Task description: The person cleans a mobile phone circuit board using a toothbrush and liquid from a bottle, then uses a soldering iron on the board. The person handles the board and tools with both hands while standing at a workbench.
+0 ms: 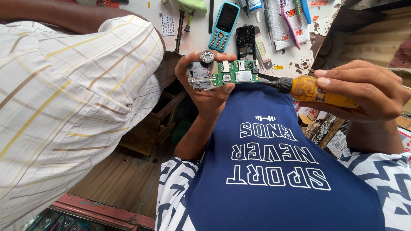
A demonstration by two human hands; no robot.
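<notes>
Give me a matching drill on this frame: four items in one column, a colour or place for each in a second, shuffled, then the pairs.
Items:
1. circuit board
2. screwdriver
3. keypad phone
4. black phone frame

Descriptions:
A. light blue, lying on the bench
B. worn yellow handle, in the right hand
C. green, held in the left hand
D. empty shell, lying right of the blue phone

Pairs: 1-C, 2-B, 3-A, 4-D

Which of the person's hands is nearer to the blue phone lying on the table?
Left. The left hand, holding the green circuit board, sits just below the blue phone. The right hand, gripping the yellow screwdriver, is farther off to the side.
</notes>
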